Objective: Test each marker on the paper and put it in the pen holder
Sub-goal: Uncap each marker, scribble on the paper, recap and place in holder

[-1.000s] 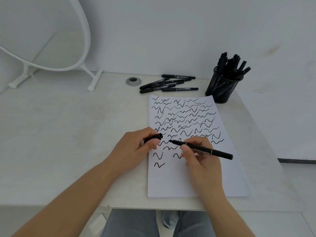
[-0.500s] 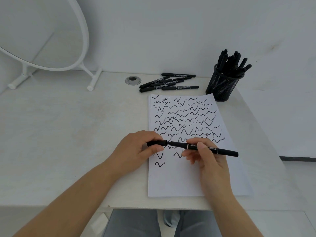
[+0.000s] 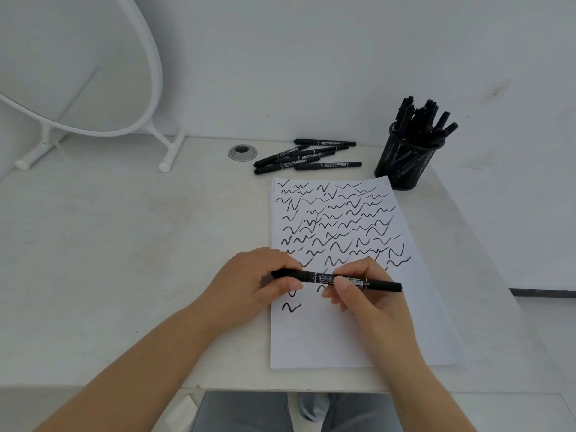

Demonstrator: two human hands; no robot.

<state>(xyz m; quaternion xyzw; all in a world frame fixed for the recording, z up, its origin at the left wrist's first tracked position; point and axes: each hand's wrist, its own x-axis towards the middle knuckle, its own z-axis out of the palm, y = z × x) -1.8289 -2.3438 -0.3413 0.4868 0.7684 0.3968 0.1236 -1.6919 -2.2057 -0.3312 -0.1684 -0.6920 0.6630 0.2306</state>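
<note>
Marker [image 3: 336, 279] lies near-horizontal over the paper [image 3: 343, 332], left hand [image 3: 258, 285] gripping its capped end, right hand [image 3: 364, 291] pinching the barrel.

Soft, even daylight fills the scene, bright but slightly cool and grey, its source perhaps up and to the left. Shadows are faint (only a pale smudge under each hand [image 3: 255, 285]). No glare on the paper [image 3: 349, 335]. Wide-angle bending curves the table [image 3: 124, 244] edges; corners look soft and mildly blurred.

white desk [image 3: 131, 244], tilted mirror [image 3: 78, 63] — grommet [image 3: 242, 152]
</note>
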